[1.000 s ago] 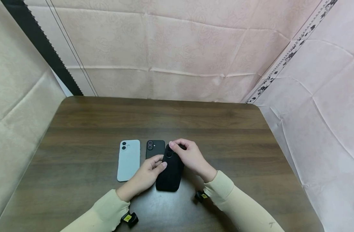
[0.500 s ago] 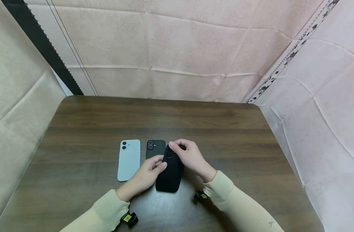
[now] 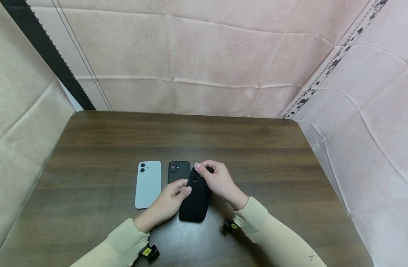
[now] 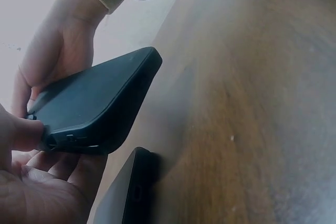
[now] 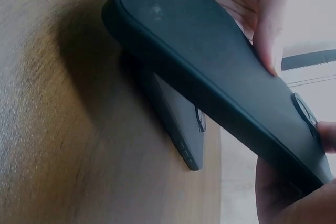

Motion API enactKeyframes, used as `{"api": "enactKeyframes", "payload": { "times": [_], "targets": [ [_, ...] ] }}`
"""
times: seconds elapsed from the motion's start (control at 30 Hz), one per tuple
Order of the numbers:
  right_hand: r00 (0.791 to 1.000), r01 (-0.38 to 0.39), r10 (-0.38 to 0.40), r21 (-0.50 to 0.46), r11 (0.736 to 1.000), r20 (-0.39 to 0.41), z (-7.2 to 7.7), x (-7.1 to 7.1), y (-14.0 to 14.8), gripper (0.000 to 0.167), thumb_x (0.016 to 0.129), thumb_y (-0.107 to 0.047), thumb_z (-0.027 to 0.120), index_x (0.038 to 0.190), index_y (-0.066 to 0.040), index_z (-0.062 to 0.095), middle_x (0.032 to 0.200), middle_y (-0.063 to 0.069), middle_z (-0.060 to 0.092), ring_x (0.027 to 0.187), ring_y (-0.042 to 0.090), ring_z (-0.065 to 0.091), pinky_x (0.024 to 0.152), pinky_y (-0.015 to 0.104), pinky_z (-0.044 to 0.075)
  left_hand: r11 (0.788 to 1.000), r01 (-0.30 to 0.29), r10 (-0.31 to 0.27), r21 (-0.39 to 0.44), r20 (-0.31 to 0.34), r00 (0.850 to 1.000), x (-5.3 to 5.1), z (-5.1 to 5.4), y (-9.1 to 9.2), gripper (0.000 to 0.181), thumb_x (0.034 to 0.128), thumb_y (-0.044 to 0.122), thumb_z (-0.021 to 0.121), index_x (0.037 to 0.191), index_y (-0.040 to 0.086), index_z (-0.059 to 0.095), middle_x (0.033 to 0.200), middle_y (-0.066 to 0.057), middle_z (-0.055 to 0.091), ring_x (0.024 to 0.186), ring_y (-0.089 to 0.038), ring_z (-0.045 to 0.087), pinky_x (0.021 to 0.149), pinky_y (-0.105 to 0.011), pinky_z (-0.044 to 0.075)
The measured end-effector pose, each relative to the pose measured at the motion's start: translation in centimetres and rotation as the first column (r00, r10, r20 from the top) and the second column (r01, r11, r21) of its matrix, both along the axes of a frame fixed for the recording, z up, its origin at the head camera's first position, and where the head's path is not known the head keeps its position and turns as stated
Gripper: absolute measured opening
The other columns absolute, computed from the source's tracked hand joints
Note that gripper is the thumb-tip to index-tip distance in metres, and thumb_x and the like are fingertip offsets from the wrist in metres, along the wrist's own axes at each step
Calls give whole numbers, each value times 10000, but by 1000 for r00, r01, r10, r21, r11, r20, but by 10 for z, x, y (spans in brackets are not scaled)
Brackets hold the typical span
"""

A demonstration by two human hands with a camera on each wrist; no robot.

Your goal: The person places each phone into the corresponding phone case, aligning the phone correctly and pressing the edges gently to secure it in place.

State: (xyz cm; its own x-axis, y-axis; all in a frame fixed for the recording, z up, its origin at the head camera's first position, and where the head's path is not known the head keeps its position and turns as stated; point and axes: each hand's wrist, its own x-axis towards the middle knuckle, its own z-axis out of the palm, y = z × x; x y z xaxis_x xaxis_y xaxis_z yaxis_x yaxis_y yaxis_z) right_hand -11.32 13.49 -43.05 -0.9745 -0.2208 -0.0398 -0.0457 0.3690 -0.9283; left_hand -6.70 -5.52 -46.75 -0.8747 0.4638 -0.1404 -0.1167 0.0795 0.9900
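Observation:
A black phone case [image 3: 194, 204] is held tilted above the table between both hands, its camera end away from the person. My left hand [image 3: 168, 202] grips its left long edge, thumb on the back. At the upper right corner my right hand [image 3: 222, 182] pinches it, thumb near the camera ring. The right wrist view shows the case's back [image 5: 194, 56] and thick rim up close. Whether a phone sits inside is hidden. Just left of it lies a dark phone [image 3: 179, 171], partly covered by my left hand. Further left lies a light blue phone [image 3: 148, 187], camera side up.
All this is at the middle of a brown wooden table [image 3: 257, 148]. Pale cloth [image 3: 210, 55] hangs behind and on both sides. Each wrist wears a small black device, such as the left wrist camera [image 3: 149, 252].

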Motion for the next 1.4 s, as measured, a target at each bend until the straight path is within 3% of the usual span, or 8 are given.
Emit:
{"api": "enactKeyframes", "payload": {
  "times": [0.27,0.53,0.83,1.2,1.4],
  "targets": [
    [999,34,-32,-53,998,27,4,-5,5,303,935,-425,627,934,-143,739,945,43,691,902,177,604,788,347,504,1000,-21,21,11,-17,1000,-1,2,1,317,1028,280,494,1262,80,571,1052,-53,713,939,-207,688,840,-336,532],
    [987,156,-148,-150,976,62,15,-14,13,403,914,-437,650,991,-47,714,1047,156,646,925,218,570,752,333,502,996,-68,64,-51,-69,996,-3,4,-2,345,990,284,574,1239,46,589,1112,-85,687,998,-184,661,878,-367,518],
    [995,85,-76,-163,983,65,12,-12,9,327,855,-442,722,962,-133,720,966,58,664,905,210,592,744,346,510,995,-93,92,-24,-46,995,-2,2,-3,282,993,218,572,1204,35,609,1093,-92,691,967,-186,677,827,-316,538],
    [993,105,-94,-178,978,73,8,-11,9,294,817,-389,773,820,-109,685,843,61,640,818,199,586,635,318,496,998,-59,59,12,-34,998,-1,-2,-1,293,994,224,571,1210,29,605,1112,-102,685,982,-198,674,831,-316,536],
    [995,92,-79,-213,973,67,7,-11,10,301,846,-385,747,828,-95,671,863,80,622,879,213,559,704,327,478,997,-77,77,11,-34,996,-1,-4,-1,297,996,229,567,1211,27,603,1110,-103,683,975,-196,674,826,-310,536]
  ]
}}
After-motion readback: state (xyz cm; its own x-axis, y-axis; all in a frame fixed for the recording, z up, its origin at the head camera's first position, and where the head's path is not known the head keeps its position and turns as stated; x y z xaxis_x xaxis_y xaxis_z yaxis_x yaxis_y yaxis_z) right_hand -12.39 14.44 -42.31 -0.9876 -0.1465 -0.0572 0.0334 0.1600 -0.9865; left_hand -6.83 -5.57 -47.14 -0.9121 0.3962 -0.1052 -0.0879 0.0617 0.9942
